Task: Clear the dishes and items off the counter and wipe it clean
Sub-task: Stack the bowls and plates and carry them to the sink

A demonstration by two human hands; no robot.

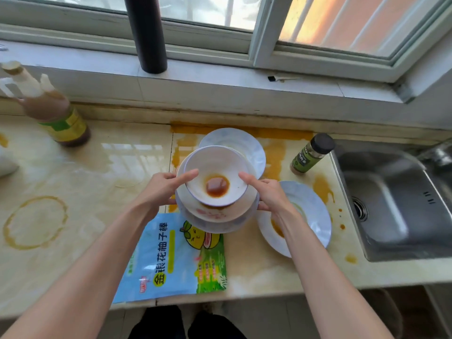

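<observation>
A: What were the hands doing?
B: Both gripped the stack of bowls (216, 217) over the stained counter (85, 182). The left hand (160, 190) and right hand (270, 195) clasped opposite sides, each with a forefinger over the top bowl (215, 167).
A: Anything inside?
B: A brown sauce puddle in that bowl. The near plate (311, 211) by the sink (391, 192) carried an orange smear; the far plate (247, 145) looked bare.
A: Other containers?
B: A spice jar (311, 154) with pale powder, a brown-filled sauce bottle (60, 118) and a snack pouch (171, 260)
</observation>
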